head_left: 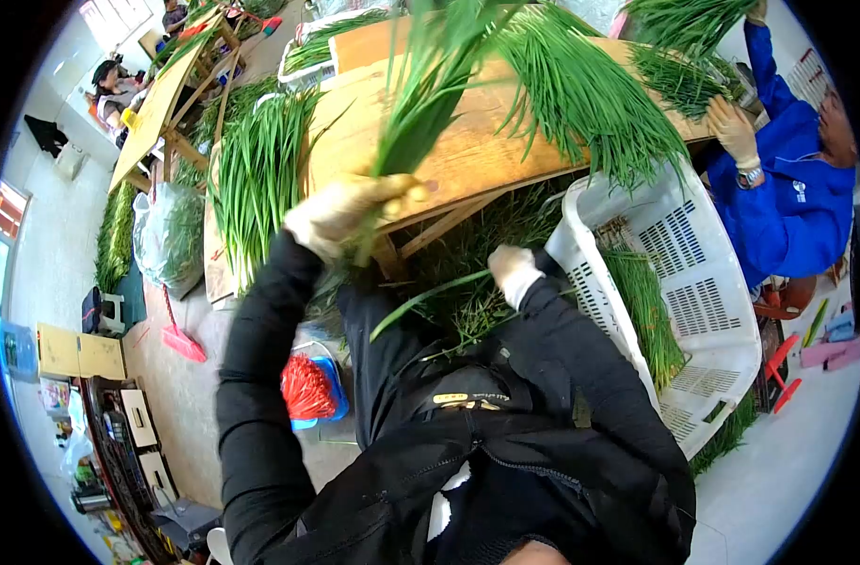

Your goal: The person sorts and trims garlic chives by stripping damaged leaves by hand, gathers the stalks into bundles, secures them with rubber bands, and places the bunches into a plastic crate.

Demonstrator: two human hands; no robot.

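In a pale glove, my left hand [340, 212] is closed round the lower end of a bunch of long green leaves [420, 113], raised over the wooden table [354, 122] and blurred at the top. My right hand [513, 268], also gloved, pinches a few loose green leaves [430, 299] above my lap, near the white crate's left edge. A pile of green leaves [260, 179] lies at the table's left end, and a larger pile [580, 94] hangs over its front edge on the right.
The white crate [712, 367] with green stalks stands at my right. Beyond it a co-worker in blue [787, 188] handles leaves. Red strips [307, 388] fill a blue container by my left leg. Loose leaves lie under the table.
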